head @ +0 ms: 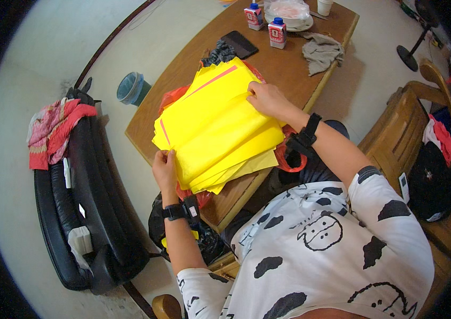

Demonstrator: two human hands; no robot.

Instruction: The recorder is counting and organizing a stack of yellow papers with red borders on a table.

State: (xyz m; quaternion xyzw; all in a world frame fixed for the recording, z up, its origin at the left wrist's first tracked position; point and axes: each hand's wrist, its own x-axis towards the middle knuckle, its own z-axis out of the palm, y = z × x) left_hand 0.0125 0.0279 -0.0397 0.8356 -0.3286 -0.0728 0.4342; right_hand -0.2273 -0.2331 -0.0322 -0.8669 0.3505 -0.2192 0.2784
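Observation:
A stack of yellow sheets, which look like paper or thin fabric, is fanned unevenly over the near end of the wooden table. Pink strips show along its far and left edges. At the stack's left corner, my left hand pinches the top yellow sheet between thumb and fingers. My right hand grips the same sheet along its far right edge. Between my hands the sheet bulges in a soft fold. Red plastic bag film sticks out beneath the stack on several sides.
Beyond the stack lie dark patterned cloth, a black tablet-like object, two drink cartons and a grey rag. A bin and black sofa are left; a wooden bench is right. Below hangs a black bag.

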